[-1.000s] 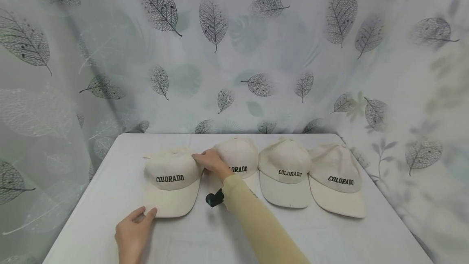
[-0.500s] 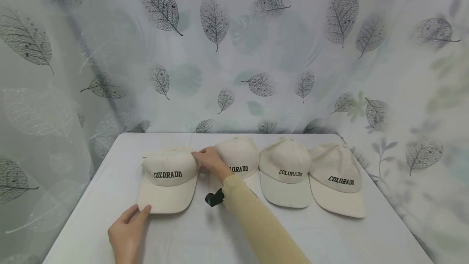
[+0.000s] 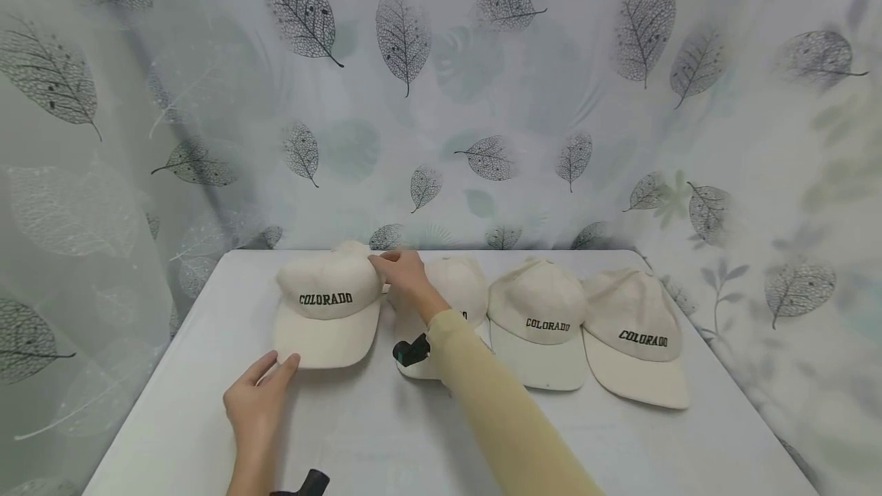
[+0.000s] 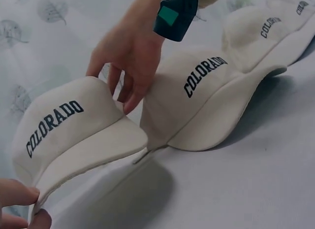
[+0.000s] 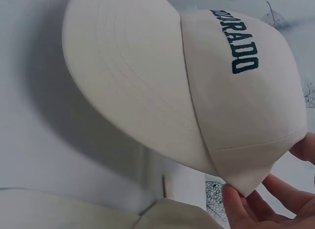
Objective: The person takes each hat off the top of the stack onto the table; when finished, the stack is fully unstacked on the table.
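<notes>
Both hands hold a cream baseball cap (image 3: 327, 327) with dark COLORADO lettering, lifted off the white table at the left end of a row of similar caps. The left hand (image 3: 258, 389) pinches the front left corner of its brim; in the left wrist view the thumb and fingers (image 4: 19, 194) lie on either side of the edge. At the cap's right side, the right hand (image 3: 406, 274) pinches the fabric of the crown, seen closely in the right wrist view at the fingers (image 5: 236, 209). The right forearm partly covers a second cap (image 3: 455, 282).
Right of the second cap lie a third cap (image 3: 537, 312) and a fourth cap (image 3: 634, 327), side by side with brims toward the front. The white table (image 3: 386, 442) ends at a leaf-patterned curtain (image 3: 441, 98) behind and at both sides. Each wrist wears a black camera.
The held cap first shifts slightly left, then rises and moves toward the back with both hands. The left wrist camera has come into the head view. The other caps stay put.
</notes>
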Demonstrator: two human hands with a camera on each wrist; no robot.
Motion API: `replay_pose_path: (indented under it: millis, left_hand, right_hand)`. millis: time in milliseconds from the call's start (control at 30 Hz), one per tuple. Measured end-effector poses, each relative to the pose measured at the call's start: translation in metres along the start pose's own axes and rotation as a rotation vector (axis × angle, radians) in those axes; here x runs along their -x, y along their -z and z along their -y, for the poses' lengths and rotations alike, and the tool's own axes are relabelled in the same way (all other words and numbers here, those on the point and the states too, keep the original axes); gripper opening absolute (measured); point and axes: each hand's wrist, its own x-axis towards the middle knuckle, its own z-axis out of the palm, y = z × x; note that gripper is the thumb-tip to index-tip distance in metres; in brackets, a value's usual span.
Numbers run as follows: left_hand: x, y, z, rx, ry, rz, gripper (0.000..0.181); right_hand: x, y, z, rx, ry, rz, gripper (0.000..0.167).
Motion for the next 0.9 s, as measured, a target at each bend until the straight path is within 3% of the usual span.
replay_pose_path:
  millis: [133,467,900]
  left_hand:
    - [-0.003,-0.004,-0.002,0.012,-0.001,0.005,0.060]
    - [-0.009,0.002,0.012,-0.034,0.049,0.015,0.059]
    - [-0.012,-0.002,0.021,-0.082,0.044,0.016,0.060]
  right_hand:
    - [-0.004,-0.001,0.001,0.022,0.058,-0.040,0.038]
    - [-0.011,-0.019,-0.010,-0.006,0.006,0.000,0.035]
    - [-0.006,-0.017,-0.017,0.076,-0.051,0.051,0.037]
